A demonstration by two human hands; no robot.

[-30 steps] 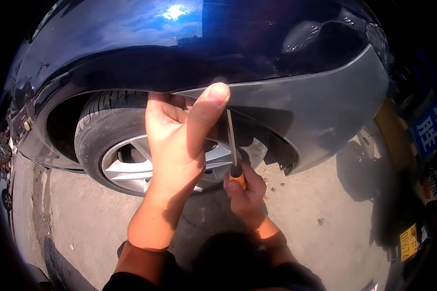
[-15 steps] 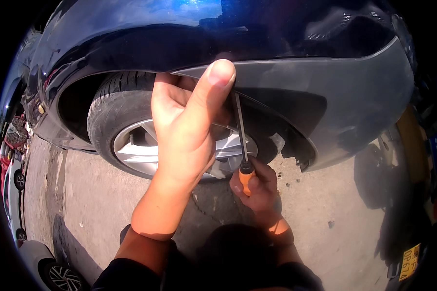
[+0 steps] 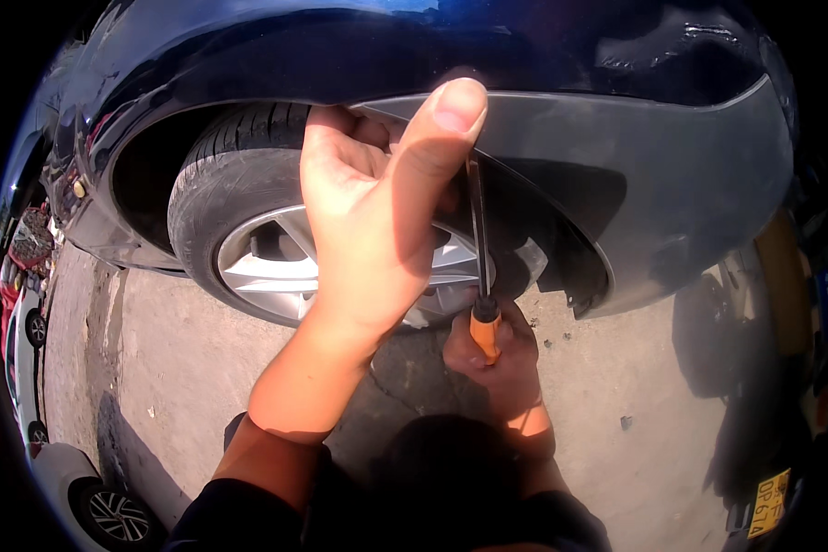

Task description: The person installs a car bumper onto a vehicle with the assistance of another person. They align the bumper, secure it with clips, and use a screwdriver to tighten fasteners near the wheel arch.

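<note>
My left hand (image 3: 368, 207) reaches up to the wheel arch of a dark blue car. Its thumb lies against the outer edge of the grey bumper panel (image 3: 699, 175), while the fingers curl in behind the edge, partly out of sight. Lower down, my right hand (image 3: 503, 362) grips a screwdriver (image 3: 485, 333) by its orange and black handle. The long metal shaft points upward, beside the left wrist, into the shaded arch; its tip is hidden. The dark arch liner (image 3: 575, 253) hangs along the bumper's lower edge.
Behind my left hand stands the tyre (image 3: 193, 202) with its silver rim (image 3: 267, 267). The blue fender (image 3: 377, 64) curves above, with scuffed paint at the right. Concrete ground (image 3: 184, 350) lies below. Another car's wheel (image 3: 117, 515) shows at lower left, a yellow plate (image 3: 769, 503) at lower right.
Both hands and the screwdriver have shifted a little to the right in view, the left hand also upward. The car appears slightly higher at the arch. Both grips look unchanged.
</note>
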